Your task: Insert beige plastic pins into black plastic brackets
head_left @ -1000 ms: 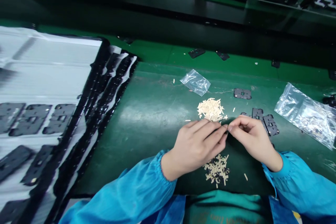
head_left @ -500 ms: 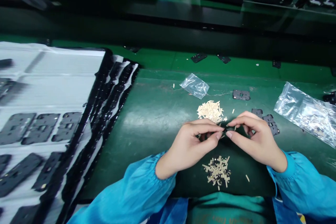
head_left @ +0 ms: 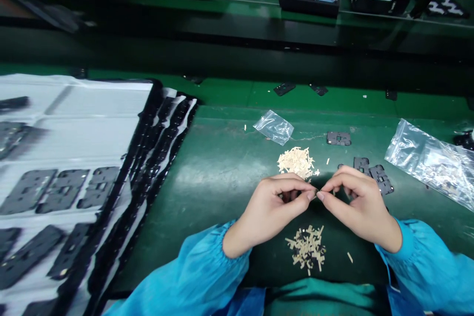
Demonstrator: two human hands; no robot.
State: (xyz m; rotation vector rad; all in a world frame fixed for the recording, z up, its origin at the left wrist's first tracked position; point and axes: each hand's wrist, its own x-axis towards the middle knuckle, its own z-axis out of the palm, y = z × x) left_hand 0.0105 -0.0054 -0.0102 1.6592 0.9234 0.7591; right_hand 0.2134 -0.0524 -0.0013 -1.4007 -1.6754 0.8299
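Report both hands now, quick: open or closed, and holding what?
Left hand: closed, fingertips pinching a small piece, too small to tell what.
Right hand: closed, fingertips pinching that same small piece.

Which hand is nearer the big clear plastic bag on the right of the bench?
Right. The right hand sits to the left of the clear plastic bag and nearer the person, not touching it; the left hand lies farther off, on the far side of the right hand.

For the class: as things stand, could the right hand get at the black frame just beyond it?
Probably yes: nothing lies between the right hand and the black frame, which is close by, though the hand is pinched up against the left hand and would have to part from it first.
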